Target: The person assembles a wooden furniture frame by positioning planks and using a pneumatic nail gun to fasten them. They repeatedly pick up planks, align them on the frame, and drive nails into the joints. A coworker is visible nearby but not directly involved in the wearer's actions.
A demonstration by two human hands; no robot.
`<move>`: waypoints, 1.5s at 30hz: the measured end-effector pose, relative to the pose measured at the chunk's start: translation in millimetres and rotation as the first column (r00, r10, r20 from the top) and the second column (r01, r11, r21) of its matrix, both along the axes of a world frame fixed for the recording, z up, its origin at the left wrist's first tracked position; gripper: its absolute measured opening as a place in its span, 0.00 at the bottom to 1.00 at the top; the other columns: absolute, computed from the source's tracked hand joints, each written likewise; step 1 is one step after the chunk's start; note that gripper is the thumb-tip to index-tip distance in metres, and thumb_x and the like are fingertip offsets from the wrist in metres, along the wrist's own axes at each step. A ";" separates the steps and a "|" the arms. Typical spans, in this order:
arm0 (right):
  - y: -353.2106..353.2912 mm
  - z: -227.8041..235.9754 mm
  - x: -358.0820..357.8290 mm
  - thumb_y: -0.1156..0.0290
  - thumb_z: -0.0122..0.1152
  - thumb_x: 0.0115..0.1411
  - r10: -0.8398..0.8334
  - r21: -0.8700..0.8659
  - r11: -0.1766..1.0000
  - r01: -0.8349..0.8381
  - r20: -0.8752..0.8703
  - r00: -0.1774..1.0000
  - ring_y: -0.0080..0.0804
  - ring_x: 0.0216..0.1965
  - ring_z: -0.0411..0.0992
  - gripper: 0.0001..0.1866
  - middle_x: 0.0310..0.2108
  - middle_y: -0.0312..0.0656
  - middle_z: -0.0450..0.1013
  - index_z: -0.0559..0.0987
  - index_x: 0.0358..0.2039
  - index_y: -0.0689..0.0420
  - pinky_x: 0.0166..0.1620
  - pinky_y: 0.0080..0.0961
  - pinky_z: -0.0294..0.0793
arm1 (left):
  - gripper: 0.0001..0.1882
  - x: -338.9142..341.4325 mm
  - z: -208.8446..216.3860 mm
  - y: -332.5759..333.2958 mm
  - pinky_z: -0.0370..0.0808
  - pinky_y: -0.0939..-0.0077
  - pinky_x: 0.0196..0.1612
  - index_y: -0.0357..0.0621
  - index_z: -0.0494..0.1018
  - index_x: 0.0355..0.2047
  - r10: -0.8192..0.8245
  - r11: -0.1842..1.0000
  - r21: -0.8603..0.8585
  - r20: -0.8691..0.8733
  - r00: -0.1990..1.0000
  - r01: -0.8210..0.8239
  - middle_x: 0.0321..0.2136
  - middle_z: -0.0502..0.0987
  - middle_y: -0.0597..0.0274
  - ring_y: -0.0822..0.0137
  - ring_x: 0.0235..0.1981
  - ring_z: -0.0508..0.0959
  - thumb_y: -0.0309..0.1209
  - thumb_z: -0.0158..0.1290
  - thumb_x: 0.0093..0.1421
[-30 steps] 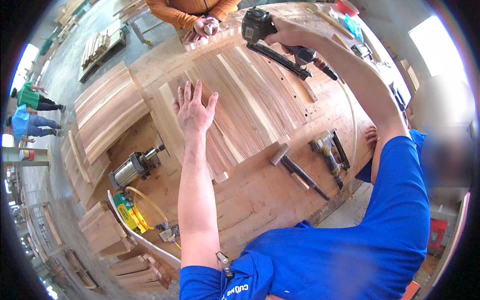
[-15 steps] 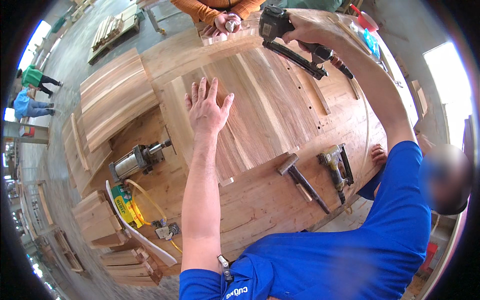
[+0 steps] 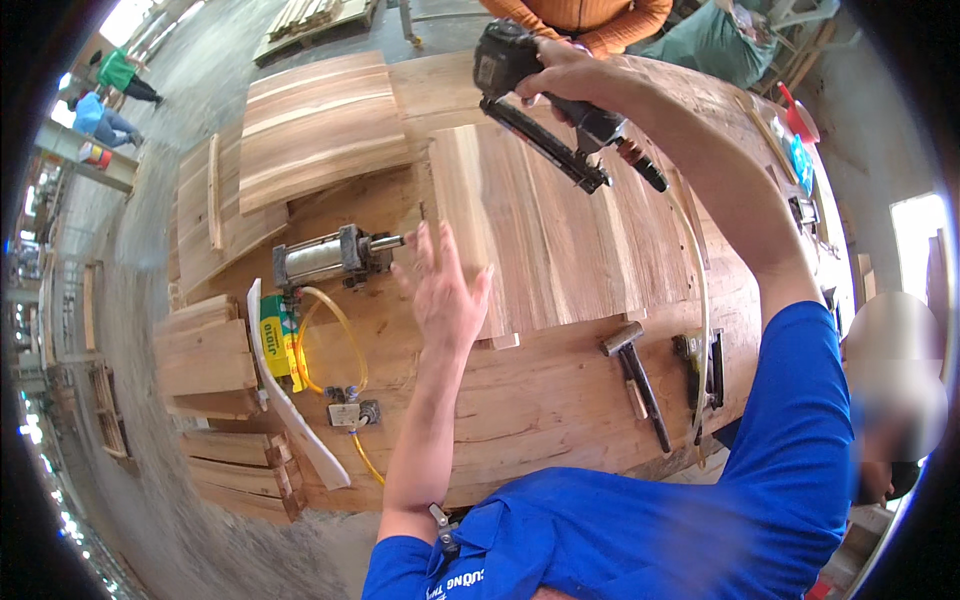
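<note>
My right hand (image 3: 572, 75) grips the handle of a black pneumatic nail gun (image 3: 545, 145), held above the far part of a striped wooden panel (image 3: 545, 235). A pale air hose (image 3: 697, 245) hangs down from near the tool toward the front of the bench. My left hand (image 3: 447, 295), fingers apart and holding nothing, is at the panel's left edge, beside the rod of a metal pneumatic cylinder (image 3: 318, 258). Whether its fingertips touch the panel edge I cannot tell. In front of the panel lie a hammer (image 3: 640, 385) and a second nail gun (image 3: 690, 350), partly hidden by the hose.
Other wooden panels (image 3: 320, 130) lie on the left of the bench (image 3: 540, 410), above stacked boards (image 3: 205, 350). A green-yellow packet (image 3: 277, 345) and yellow tubing (image 3: 345, 315) sit near the cylinder. Someone in orange sleeves (image 3: 625, 25) stands across the bench. Another person is at the right.
My left hand has come off the panel's surface to its left edge. The nail gun, still in my right hand, now hangs over the panel. The whole view has shifted.
</note>
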State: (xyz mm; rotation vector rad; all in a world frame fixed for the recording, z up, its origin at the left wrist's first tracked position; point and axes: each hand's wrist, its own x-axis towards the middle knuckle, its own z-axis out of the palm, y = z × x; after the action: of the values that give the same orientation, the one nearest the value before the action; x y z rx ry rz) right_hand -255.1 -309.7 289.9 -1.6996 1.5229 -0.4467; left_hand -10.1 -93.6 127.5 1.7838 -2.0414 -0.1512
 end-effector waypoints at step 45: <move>236.4 -14.4 86.1 0.72 0.69 0.62 0.312 0.204 0.938 -0.279 -0.154 0.938 0.30 0.26 0.78 0.33 0.36 0.49 0.76 0.61 0.61 0.70 0.28 0.32 0.77 | 0.18 33.9 -36.9 106.7 0.79 0.71 0.37 0.34 0.80 0.35 0.432 0.878 0.479 -0.772 0.466 -0.021 0.30 0.85 0.55 0.69 0.32 0.83 0.40 0.65 0.66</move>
State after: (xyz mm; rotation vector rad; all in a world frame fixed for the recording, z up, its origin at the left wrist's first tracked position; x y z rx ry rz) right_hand -168.9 -73.3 275.5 -1.8265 1.3547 0.0073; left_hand 23.8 13.2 90.6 1.6323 -1.0197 -1.2246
